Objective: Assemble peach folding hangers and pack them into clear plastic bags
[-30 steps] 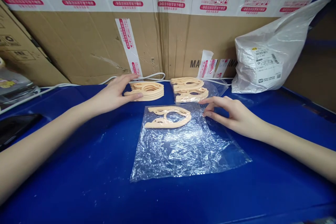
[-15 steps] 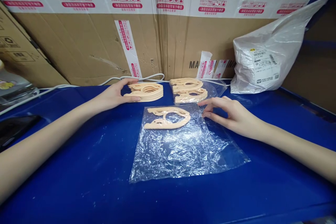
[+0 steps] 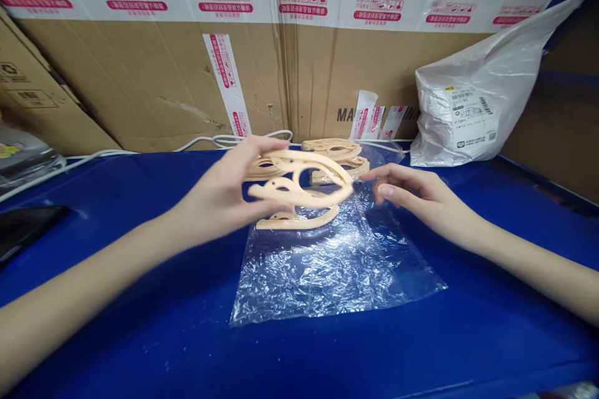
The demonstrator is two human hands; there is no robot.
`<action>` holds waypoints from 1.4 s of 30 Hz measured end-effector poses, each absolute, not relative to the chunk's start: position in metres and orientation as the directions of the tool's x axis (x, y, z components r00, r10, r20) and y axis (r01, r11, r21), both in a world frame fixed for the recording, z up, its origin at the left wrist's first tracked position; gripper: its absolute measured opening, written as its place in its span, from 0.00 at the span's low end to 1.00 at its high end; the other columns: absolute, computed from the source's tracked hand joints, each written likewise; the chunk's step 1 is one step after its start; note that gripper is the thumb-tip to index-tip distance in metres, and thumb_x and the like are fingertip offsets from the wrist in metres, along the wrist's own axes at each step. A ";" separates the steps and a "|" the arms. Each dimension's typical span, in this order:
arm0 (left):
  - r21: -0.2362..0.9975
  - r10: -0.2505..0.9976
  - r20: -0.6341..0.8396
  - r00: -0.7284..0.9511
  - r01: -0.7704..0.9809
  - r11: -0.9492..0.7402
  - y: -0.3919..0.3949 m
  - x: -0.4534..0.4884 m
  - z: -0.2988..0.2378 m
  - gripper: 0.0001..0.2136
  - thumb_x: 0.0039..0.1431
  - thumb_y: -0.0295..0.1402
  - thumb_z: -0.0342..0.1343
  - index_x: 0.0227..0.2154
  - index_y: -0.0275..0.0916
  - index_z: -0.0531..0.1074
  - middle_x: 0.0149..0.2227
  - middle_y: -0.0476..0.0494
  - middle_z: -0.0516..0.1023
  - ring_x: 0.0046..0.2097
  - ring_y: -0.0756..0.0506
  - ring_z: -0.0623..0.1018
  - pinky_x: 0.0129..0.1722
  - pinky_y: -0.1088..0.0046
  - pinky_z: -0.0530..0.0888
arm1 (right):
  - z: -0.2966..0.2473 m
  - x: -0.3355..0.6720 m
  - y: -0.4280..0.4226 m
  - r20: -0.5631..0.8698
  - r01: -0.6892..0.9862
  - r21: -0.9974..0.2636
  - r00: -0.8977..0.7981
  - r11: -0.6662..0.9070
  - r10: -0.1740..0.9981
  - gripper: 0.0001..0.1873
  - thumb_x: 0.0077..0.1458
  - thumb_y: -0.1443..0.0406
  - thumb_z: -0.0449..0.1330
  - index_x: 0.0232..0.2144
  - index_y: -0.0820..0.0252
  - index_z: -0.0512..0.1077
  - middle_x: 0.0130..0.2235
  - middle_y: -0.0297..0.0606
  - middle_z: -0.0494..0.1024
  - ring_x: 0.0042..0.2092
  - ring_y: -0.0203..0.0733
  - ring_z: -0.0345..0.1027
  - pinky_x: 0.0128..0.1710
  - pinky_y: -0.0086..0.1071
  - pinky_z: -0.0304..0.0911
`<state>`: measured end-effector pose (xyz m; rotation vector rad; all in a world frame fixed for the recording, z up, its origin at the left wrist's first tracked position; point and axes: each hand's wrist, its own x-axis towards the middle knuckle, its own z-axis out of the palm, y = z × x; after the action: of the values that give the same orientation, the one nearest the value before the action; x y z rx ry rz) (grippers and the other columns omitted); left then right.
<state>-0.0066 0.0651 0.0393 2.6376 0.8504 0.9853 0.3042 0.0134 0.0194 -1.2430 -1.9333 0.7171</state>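
My left hand (image 3: 224, 196) grips a peach plastic folding hanger (image 3: 304, 181) and holds it in the air above the clear plastic bag (image 3: 327, 268) that lies flat on the blue table (image 3: 140, 324). A second peach hanger (image 3: 290, 221) lies on the bag's far end, partly hidden under the held one. My right hand (image 3: 416, 199) hovers at the bag's right far corner, fingers apart, holding nothing. Behind my left hand a stack of hangers (image 3: 259, 168) shows in part. A bagged pile of hangers (image 3: 344, 159) lies beyond.
Taped cardboard boxes (image 3: 290, 50) wall the back. A white plastic parcel (image 3: 468, 112) leans at the right rear. A white cable (image 3: 140, 151) runs along the table's back edge. A dark flat object (image 3: 23, 230) lies at the left.
My left hand has lifted one hanger off the rear stack and carried it right and toward me, over the bag. My right hand has risen slightly.
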 end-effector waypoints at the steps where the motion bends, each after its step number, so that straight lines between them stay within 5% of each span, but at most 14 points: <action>1: 0.335 0.524 0.544 0.656 0.403 -0.852 0.058 -0.001 0.037 0.31 0.56 0.46 0.64 0.59 0.40 0.62 0.57 0.39 0.70 0.58 0.38 0.71 0.58 0.60 0.70 | 0.020 0.303 0.011 0.225 0.475 -0.809 -0.294 0.347 0.929 0.19 0.61 0.50 0.58 0.42 0.57 0.74 0.30 0.32 0.71 0.30 0.35 0.62 0.29 0.30 0.55; 8: 0.302 0.466 0.516 0.719 0.357 -0.884 0.037 0.016 0.022 0.32 0.57 0.43 0.66 0.59 0.39 0.60 0.59 0.39 0.67 0.62 0.41 0.66 0.61 0.64 0.66 | 0.022 0.298 0.006 0.009 0.343 -0.923 -0.431 0.173 0.902 0.15 0.54 0.57 0.66 0.25 0.60 0.69 0.22 0.26 0.59 0.24 0.30 0.48 0.23 0.29 0.44; 20: 0.308 0.475 0.467 0.746 0.366 -0.878 0.033 0.016 0.019 0.33 0.58 0.40 0.64 0.62 0.42 0.56 0.62 0.40 0.63 0.64 0.40 0.63 0.63 0.62 0.64 | 0.026 0.293 0.005 -0.076 0.284 -0.953 -0.551 0.101 0.831 0.12 0.56 0.57 0.65 0.31 0.61 0.75 0.24 0.27 0.62 0.25 0.30 0.46 0.24 0.28 0.44; 27: 0.209 0.430 0.520 0.738 0.377 -0.902 0.035 0.015 0.019 0.31 0.57 0.39 0.65 0.60 0.40 0.59 0.59 0.41 0.68 0.60 0.41 0.67 0.60 0.63 0.65 | 0.025 0.295 0.005 -0.072 0.301 -0.946 -0.554 0.119 0.829 0.12 0.58 0.56 0.64 0.34 0.60 0.77 0.26 0.29 0.71 0.25 0.30 0.55 0.25 0.28 0.52; 32: 0.080 0.405 0.574 0.711 0.443 -0.893 0.032 0.017 0.018 0.31 0.58 0.43 0.64 0.59 0.36 0.60 0.58 0.38 0.70 0.60 0.40 0.69 0.60 0.63 0.64 | 0.021 0.297 0.001 0.130 0.519 -0.747 -0.498 0.415 0.858 0.19 0.57 0.53 0.64 0.46 0.58 0.75 0.42 0.38 0.79 0.38 0.41 0.71 0.34 0.32 0.66; 36: 0.027 0.406 0.596 0.693 0.488 -0.872 0.024 0.020 0.017 0.32 0.57 0.46 0.64 0.58 0.35 0.62 0.57 0.37 0.72 0.59 0.40 0.70 0.60 0.65 0.64 | 0.016 0.296 -0.002 0.422 0.577 -0.424 -0.556 0.698 0.716 0.46 0.49 0.51 0.70 0.65 0.54 0.56 0.61 0.45 0.68 0.57 0.53 0.67 0.53 0.43 0.67; 42: 0.047 0.425 0.593 0.684 0.497 -0.866 0.015 0.025 0.018 0.33 0.58 0.49 0.63 0.59 0.35 0.61 0.55 0.39 0.74 0.57 0.40 0.72 0.56 0.65 0.67 | 0.014 0.294 -0.007 0.488 0.569 -0.278 -0.610 0.774 0.624 0.46 0.50 0.50 0.69 0.65 0.54 0.54 0.60 0.45 0.67 0.60 0.53 0.63 0.58 0.44 0.63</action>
<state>0.0245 0.0151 0.0184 2.9894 0.8219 1.0043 0.2939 -0.0065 0.0141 -0.8877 -2.3907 0.1268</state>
